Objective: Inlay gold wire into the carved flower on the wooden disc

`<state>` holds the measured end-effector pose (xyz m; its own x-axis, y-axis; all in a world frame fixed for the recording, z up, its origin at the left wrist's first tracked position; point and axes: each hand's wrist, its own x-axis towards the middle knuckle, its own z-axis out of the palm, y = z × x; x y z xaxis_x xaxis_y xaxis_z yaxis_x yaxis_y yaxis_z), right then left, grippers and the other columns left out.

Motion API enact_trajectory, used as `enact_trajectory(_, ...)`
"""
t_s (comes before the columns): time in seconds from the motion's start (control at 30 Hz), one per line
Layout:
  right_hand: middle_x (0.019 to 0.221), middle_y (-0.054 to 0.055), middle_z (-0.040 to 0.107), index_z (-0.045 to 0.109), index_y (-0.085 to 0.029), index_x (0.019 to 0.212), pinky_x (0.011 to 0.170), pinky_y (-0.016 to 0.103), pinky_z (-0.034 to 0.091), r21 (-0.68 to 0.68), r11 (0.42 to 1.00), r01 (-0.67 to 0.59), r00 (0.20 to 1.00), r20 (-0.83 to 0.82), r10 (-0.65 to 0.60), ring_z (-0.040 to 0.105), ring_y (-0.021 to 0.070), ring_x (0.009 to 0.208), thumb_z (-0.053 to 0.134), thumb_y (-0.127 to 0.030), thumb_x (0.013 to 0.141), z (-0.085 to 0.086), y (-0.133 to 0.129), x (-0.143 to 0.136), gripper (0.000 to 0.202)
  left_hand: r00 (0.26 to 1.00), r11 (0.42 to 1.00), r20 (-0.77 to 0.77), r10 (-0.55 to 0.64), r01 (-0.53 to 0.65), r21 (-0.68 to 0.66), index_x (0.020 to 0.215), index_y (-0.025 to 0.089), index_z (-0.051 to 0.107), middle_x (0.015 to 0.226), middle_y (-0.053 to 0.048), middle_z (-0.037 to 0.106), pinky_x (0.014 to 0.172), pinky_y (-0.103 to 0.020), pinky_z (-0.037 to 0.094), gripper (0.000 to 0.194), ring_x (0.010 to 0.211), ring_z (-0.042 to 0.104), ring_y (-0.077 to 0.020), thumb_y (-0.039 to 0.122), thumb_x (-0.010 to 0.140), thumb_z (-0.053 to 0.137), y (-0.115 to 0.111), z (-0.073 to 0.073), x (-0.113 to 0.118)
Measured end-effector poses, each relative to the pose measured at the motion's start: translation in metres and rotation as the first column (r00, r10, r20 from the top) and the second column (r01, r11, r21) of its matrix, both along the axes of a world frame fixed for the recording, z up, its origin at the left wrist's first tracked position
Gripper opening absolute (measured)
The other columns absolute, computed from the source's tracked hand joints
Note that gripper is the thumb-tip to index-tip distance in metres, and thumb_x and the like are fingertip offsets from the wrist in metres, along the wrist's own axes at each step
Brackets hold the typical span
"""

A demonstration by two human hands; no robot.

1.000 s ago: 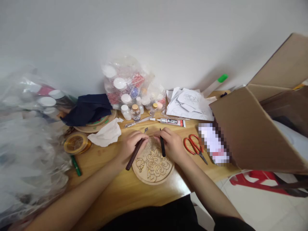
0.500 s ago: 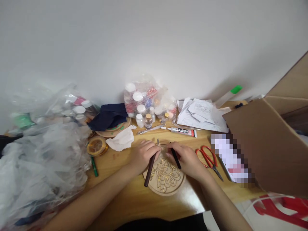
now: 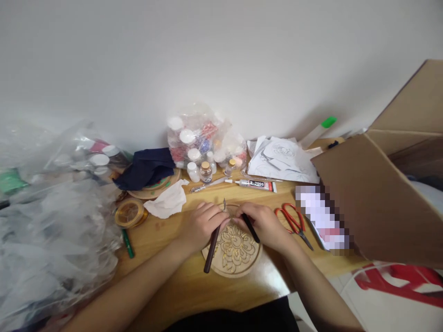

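A round wooden board [image 3: 254, 260] with a raised rim lies on the table, bearing a flower outlined in gold-coloured wire. Over its upper left edge, my left hand [image 3: 202, 226] is closed on a dark brown-handled tool [image 3: 212, 251], whose narrow metal tip points away from me. My right hand [image 3: 266, 225] is closed round a slim black tool [image 3: 250, 228] above the upper right of the board. The fingertips of both hands nearly meet over the board's far part. Whatever may lie between those fingertips is too small to make out.
Red-handled scissors [image 3: 294, 220] and a blurred-out phone-like object [image 3: 323, 219] lie right, before a cardboard box [image 3: 349, 198]. Behind are a glue tube [image 3: 258, 185], small bottles [image 3: 206, 172] and papers [image 3: 282, 159]. Left are a wire spool [image 3: 129, 213], white tissue [image 3: 168, 200] and plastic bags [image 3: 58, 240].
My right hand's fingertips have come closer to my left hand's. Both tools stay held. The whole scene has shifted slightly left in view as my head moved.
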<state>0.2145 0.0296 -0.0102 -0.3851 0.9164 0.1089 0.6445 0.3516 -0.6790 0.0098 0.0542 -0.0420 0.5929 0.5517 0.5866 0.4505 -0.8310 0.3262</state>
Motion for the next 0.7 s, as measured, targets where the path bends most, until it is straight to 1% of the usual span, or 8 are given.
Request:
enact_trajectory(0.2, 0.069, 0.001, 0.064, 0.062, -0.018, 0.076, 0.058, 0.02, 0.04, 0.018, 1.0, -0.018, 1.0, -0.015, 0.018, 0.056, 0.011, 0.06, 0.06, -0.021, 0.085, 0.0, 0.001, 0.001, 0.01, 1.0, 1.0, 0.005, -0.011, 0.011, -0.002, 0.086, 0.017, 0.062, 0.074, -0.001, 0.063, 0.065, -0.029, 0.039, 0.011, 0.07, 0.055, -0.0148, 0.021, 0.093, 0.055, 0.002, -0.001, 0.0)
enact_trajectory(0.27, 0.069, 0.001, 0.063, 0.062, -0.017, 0.076, 0.058, 0.02, 0.039, 0.017, 1.0, -0.016, 1.0, -0.025, 0.016, 0.055, 0.0107, 0.06, 0.06, -0.021, 0.085, 0.0, 0.001, 0.002, 0.01, 1.0, 1.0, -0.006, 0.001, -0.001, -0.003, 0.087, 0.018, 0.062, 0.075, -0.001, 0.064, 0.066, -0.03, 0.039, 0.011, 0.071, 0.055, -0.015, 0.023, 0.093, 0.055, 0.002, -0.003, 0.0)
enact_trajectory(0.43, 0.068, 0.0, 0.062, 0.061, -0.017, 0.075, 0.059, 0.021, 0.038, -0.011, 1.0, 0.001, 0.999, -0.033, -0.002, 0.054, 0.0102, 0.062, 0.059, -0.024, 0.085, -0.001, 0.005, 0.004, 0.012, 0.999, 0.999, 0.0, 0.041, -0.041, 0.015, 0.081, 0.019, 0.061, 0.069, 0.001, 0.06, 0.065, -0.029, 0.039, 0.014, 0.068, 0.054, -0.0134, 0.022, 0.093, 0.054, 0.003, -0.004, -0.001)
enact_trajectory(0.57, 0.066, -0.001, 0.06, 0.061, -0.018, 0.073, 0.057, 0.021, 0.036, -0.014, 1.0, 0.012, 0.999, -0.049, -0.012, 0.049, 0.009, 0.058, 0.058, -0.028, 0.085, -0.003, 0.007, 0.006, 0.016, 0.999, 0.999, 0.0, 0.045, -0.045, -0.018, 0.081, 0.018, 0.061, 0.07, 0.001, 0.06, 0.065, -0.029, 0.037, 0.015, 0.068, 0.053, -0.0134, 0.023, 0.093, 0.053, 0.003, -0.003, 0.0)
enact_trajectory(0.7, 0.062, -0.003, 0.056, 0.06, -0.018, 0.071, 0.054, 0.021, 0.034, -0.027, 0.999, 0.03, 0.998, -0.062, -0.031, 0.044, 0.0072, 0.053, 0.06, -0.031, 0.085, 0.0, 0.009, 0.012, 0.019, 0.998, 0.998, 0.015, 0.069, -0.069, -0.012, 0.081, 0.019, 0.061, 0.07, 0.001, 0.061, 0.067, -0.029, 0.039, 0.016, 0.068, 0.054, -0.0136, 0.025, 0.093, 0.053, 0.003, -0.004, 0.0)
